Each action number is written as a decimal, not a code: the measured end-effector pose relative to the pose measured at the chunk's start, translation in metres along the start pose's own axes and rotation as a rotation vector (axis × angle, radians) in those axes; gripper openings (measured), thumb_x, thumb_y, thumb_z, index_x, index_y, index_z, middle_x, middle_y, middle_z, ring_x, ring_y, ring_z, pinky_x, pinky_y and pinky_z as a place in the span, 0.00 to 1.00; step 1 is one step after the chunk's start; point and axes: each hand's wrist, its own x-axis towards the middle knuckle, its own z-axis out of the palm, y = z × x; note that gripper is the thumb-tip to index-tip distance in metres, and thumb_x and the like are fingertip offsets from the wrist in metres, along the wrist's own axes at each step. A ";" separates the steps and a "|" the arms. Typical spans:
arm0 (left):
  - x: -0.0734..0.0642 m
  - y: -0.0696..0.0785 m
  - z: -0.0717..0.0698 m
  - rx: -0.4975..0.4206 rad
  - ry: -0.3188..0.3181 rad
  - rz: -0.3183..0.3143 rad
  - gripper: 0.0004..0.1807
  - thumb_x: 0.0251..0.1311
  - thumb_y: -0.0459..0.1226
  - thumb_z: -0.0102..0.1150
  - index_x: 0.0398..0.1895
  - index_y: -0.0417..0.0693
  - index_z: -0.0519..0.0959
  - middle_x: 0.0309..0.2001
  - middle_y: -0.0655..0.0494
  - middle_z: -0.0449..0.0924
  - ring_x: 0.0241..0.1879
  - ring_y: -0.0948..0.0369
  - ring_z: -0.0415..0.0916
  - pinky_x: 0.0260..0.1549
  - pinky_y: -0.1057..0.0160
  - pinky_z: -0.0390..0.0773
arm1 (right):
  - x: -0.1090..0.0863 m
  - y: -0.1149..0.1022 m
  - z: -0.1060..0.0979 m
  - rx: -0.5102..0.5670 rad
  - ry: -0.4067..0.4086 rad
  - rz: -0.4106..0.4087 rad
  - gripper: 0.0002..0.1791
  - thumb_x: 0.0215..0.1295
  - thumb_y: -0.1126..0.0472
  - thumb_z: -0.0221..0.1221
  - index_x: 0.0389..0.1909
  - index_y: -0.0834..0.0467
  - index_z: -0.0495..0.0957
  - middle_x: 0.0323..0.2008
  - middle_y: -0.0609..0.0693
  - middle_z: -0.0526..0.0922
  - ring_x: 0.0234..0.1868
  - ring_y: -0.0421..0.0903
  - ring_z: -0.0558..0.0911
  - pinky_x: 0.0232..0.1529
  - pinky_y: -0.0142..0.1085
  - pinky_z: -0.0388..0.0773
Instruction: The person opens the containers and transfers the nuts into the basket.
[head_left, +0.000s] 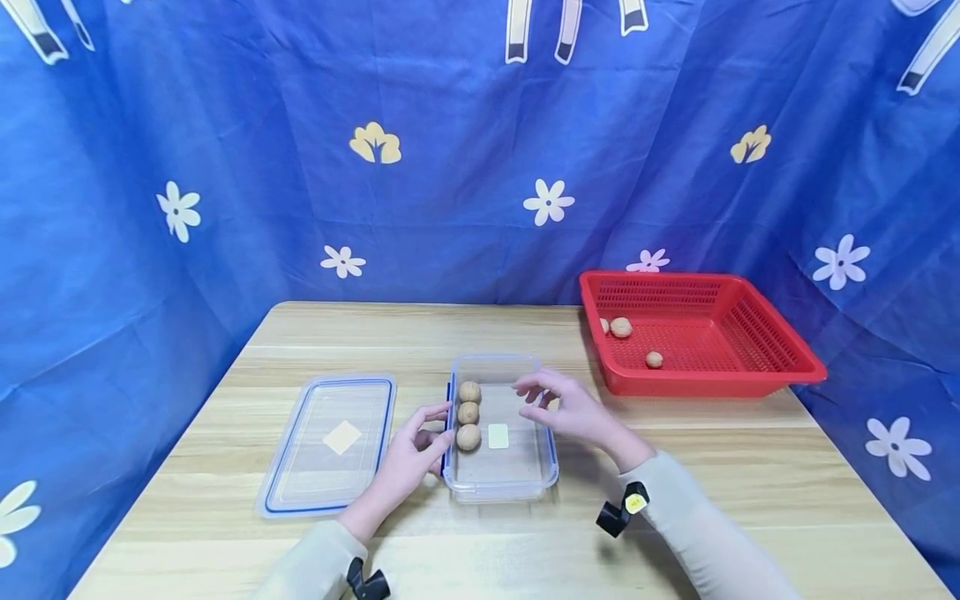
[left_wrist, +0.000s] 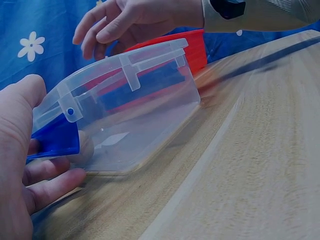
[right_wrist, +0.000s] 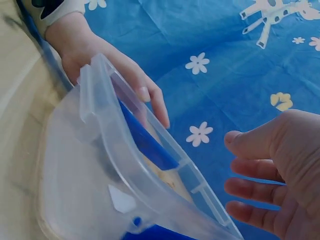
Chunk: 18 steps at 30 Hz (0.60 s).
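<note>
A clear plastic food container (head_left: 517, 479) with blue side latches stands on the table. Three walnuts (head_left: 468, 414) lie in a row along its left wall. My left hand (head_left: 411, 454) grips that left side; in the left wrist view its fingers (left_wrist: 55, 187) are by the hanging blue latch (left_wrist: 57, 137), the thumb up at the rim. Over the container's right part hovers my right hand (head_left: 566, 407), fingers loosely bent and apart, holding nothing. In the right wrist view, the right hand (right_wrist: 265, 175) shows bare fingers beside the container's rim (right_wrist: 135, 165).
A red plastic basket (head_left: 697, 383) stands at the back right, with a few walnuts (head_left: 621, 327) inside. To the left of the container lies its clear lid (head_left: 330, 408) with a blue seal. A blue patterned curtain (head_left: 450, 208) hangs behind the table (head_left: 480, 550).
</note>
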 end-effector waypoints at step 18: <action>0.000 -0.001 0.000 -0.025 -0.007 0.018 0.23 0.62 0.28 0.54 0.61 0.42 0.68 0.56 0.41 0.68 0.40 0.43 0.76 0.22 0.54 0.83 | 0.013 -0.002 0.029 -0.022 -0.133 -0.064 0.17 0.54 0.68 0.65 0.46 0.62 0.77 0.40 0.56 0.80 0.37 0.51 0.79 0.36 0.45 0.81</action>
